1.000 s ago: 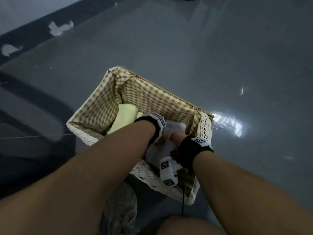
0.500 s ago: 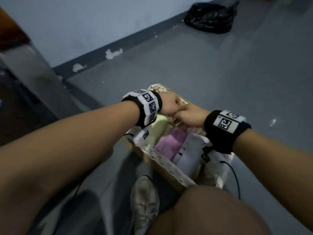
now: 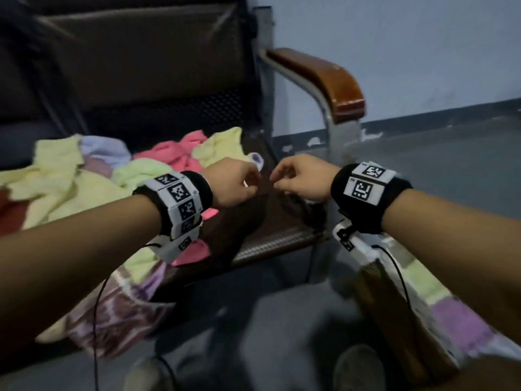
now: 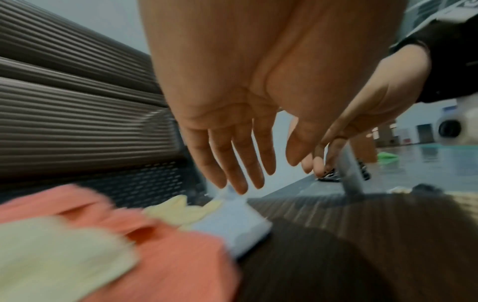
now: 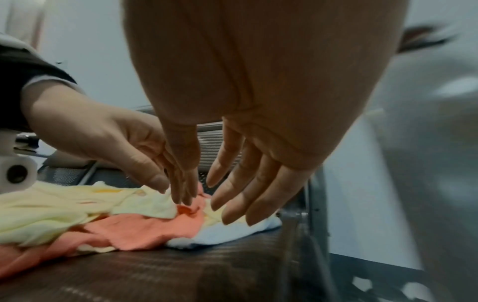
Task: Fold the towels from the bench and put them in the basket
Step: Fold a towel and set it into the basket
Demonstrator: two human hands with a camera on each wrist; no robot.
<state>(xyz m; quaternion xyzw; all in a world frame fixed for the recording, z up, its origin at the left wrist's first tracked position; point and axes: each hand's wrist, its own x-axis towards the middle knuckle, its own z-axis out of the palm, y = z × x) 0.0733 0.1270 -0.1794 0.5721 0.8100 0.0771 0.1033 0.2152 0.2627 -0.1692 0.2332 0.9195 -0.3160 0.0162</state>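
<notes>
Since the earlier frames, the view has swung up from the basket (image 3: 400,300) on the floor to the bench (image 3: 282,238), and both hands have come out of the basket to hang over the seat.

The task looks partly done. Folded cloth in pale green and purple shows inside the basket, which stands on the floor at the lower right, beside the bench. A good deal is left: a loose, unfolded heap of towels (image 3: 93,187) in yellow, pink, light green and pale blue covers the left part of the seat, some of it hanging over the front edge. A small white-blue towel (image 5: 232,230) lies at the near end of the heap, touching a pink towel (image 5: 145,226).

The left hand (image 3: 231,183) and the right hand (image 3: 300,176) are held side by side, close but not touching, forearms stretched forward, above the right edge of the heap. In the wrist views the fingers (image 4: 240,163) of the left point down, straight and slightly spread, just above the white-blue towel; the right hand's fingers (image 5: 240,196) hang likewise, relaxed. Neither holds anything. The likely next step is picking up another towel.
</notes>
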